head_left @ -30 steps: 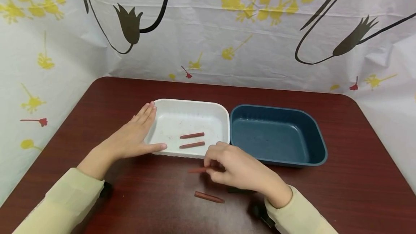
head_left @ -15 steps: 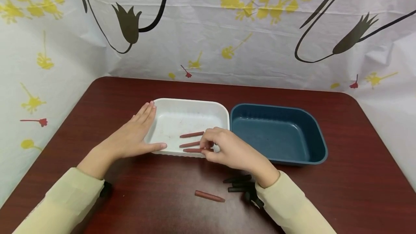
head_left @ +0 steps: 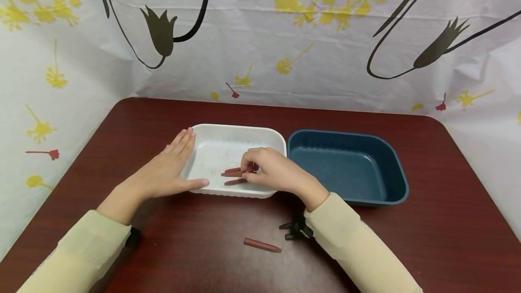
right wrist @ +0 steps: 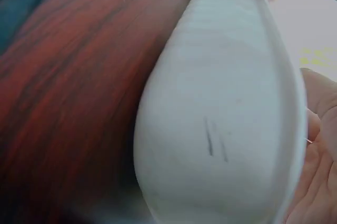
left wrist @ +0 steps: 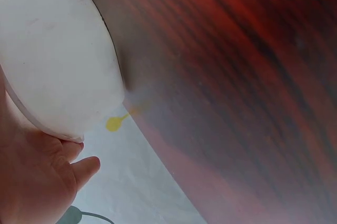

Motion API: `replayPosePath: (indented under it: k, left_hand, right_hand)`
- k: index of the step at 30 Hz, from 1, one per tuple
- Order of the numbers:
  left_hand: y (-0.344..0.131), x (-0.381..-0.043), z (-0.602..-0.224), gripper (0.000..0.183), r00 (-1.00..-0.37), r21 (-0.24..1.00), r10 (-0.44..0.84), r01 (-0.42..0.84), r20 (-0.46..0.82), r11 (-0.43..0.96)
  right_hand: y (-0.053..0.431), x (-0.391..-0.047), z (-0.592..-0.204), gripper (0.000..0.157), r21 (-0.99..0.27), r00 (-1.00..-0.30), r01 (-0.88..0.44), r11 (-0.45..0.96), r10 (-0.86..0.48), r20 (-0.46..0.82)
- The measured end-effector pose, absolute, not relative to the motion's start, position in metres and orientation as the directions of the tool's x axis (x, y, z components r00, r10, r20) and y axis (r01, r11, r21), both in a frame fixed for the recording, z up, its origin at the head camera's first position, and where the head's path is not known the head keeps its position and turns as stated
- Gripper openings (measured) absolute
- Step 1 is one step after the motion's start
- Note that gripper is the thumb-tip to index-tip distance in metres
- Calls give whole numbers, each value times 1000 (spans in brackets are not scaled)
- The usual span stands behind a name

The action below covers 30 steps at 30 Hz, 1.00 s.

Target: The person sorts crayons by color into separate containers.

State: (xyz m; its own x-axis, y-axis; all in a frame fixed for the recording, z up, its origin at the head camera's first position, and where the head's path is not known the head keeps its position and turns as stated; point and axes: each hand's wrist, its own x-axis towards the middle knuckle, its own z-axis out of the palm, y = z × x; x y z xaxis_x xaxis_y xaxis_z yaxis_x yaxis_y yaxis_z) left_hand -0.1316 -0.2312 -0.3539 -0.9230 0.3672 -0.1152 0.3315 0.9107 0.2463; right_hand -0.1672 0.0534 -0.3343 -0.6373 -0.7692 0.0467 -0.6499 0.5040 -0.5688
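Observation:
My right hand (head_left: 277, 172) reaches into the white tray (head_left: 211, 148) and pinches a reddish-brown crayon (head_left: 232, 175) between thumb and fingers. Another such crayon (head_left: 234, 182) lies in the tray just in front of it; a third is mostly hidden behind the held one. My left hand (head_left: 164, 173) rests with straight fingers along the tray's left rim, its thumb over the front edge. In the left wrist view, that hand (left wrist: 42, 176) touches the tray's wall (left wrist: 58, 50). The right wrist view has the tray's outer wall (right wrist: 216, 87), with the right hand (right wrist: 321, 155) beyond its rim.
A dark blue tray (head_left: 338, 162) stands right beside the white one. One reddish-brown crayon (head_left: 262, 245) lies on the table in front. Several black sticks (head_left: 287, 226) lie near my right wrist, partly covered by it and its strapped camera.
My right hand has carried the crayon from over the table into the white tray, then farther back and left, near the others there. The left hand has stayed put.

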Motion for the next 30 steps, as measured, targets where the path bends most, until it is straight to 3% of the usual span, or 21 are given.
replayPosePath:
  k: [8,30]
  left_hand:
    - [-232,-131,-356,119,-923,243,369,335,-110,910]
    - [-234,-132,-357,120,-924,252,366,330,-112,910]
  right_hand:
    - [42,-172,-344,5,-449,-658,-662,600,-752,-35]
    - [50,-169,-344,4,-404,-731,-618,674,-682,-19]
